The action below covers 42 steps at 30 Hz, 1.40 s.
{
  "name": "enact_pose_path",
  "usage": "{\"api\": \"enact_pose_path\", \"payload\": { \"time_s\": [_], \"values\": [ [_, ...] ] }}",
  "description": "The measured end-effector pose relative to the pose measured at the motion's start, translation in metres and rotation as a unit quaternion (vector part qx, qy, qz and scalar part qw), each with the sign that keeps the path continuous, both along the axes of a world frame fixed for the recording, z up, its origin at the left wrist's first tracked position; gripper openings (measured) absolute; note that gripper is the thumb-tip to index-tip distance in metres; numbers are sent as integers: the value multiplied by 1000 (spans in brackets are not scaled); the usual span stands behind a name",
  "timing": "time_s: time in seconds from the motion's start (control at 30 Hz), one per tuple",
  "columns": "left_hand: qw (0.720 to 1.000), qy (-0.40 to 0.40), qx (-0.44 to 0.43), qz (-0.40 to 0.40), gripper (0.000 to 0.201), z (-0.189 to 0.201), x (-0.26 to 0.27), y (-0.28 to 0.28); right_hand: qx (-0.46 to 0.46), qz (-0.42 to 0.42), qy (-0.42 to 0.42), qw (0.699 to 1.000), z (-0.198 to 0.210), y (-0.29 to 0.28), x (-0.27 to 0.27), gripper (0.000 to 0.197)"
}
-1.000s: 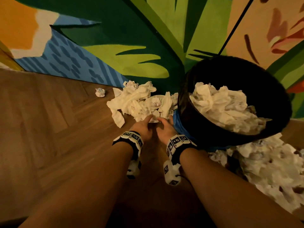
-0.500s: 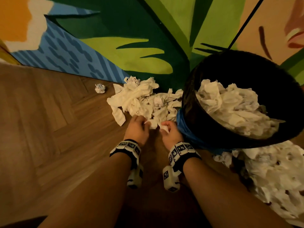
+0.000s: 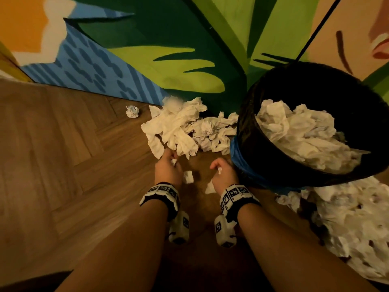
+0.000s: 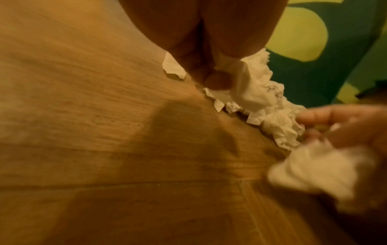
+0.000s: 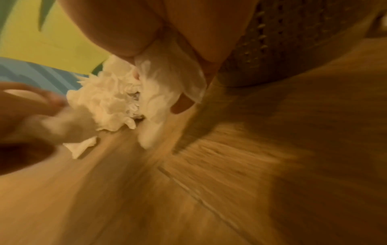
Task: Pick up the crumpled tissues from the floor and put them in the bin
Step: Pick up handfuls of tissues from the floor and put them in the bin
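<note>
A heap of crumpled white tissues lies on the wooden floor against the painted wall, left of the black bin. The bin is lined with a black bag and holds a mound of tissues. My left hand is just in front of the heap, its curled fingers gripping a crumpled tissue. My right hand is beside the bin's blue band, clutching another tissue that hangs from its fist. The right hand with its blurred tissue also shows in the left wrist view.
One small tissue ball lies alone by the wall to the left. More crumpled tissues are piled on the floor right of the bin. The mural wall closes the far side. Herringbone floor spreads to the left.
Both hands have pulled back from the heap toward me and moved apart, each carrying a tissue. The heap itself looks unchanged.
</note>
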<state>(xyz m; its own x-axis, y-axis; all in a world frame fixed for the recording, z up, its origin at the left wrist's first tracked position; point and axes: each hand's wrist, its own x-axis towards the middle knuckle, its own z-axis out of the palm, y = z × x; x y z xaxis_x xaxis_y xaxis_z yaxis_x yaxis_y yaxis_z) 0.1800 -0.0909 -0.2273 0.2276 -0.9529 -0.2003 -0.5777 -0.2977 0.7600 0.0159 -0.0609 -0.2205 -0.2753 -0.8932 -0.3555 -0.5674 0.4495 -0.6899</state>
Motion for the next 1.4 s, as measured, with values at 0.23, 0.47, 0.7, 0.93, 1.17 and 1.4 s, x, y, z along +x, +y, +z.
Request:
{"api": "enact_pose_path", "payload": {
  "time_s": [0.23, 0.47, 0.7, 0.93, 1.17, 1.4],
  "values": [
    [959, -129, 58, -245, 106, 23, -19, -20, -28, 26, -38, 999, 16, -31, 13, 57],
    [966, -193, 18, -169, 15, 28, -12, -33, 65, 82, 15, 994, 9, -38, 3, 68],
    [988, -108, 5, -114, 10, 21, 1, -17, 139, 159, 64, 975, 11, -47, -1, 66],
    [992, 69, -58, 86, 14, 36, -1, -18, 27, 28, -5, 999, 15, -29, 13, 23],
    [964, 148, -99, 197, 7, 81, 6, -28, -15, 117, 43, 992, 61, -12, 21, 30],
    [992, 71, -91, 53, 25, 126, 20, -29, -122, 160, 60, 978, 151, -1, 20, 22]
  ]
}}
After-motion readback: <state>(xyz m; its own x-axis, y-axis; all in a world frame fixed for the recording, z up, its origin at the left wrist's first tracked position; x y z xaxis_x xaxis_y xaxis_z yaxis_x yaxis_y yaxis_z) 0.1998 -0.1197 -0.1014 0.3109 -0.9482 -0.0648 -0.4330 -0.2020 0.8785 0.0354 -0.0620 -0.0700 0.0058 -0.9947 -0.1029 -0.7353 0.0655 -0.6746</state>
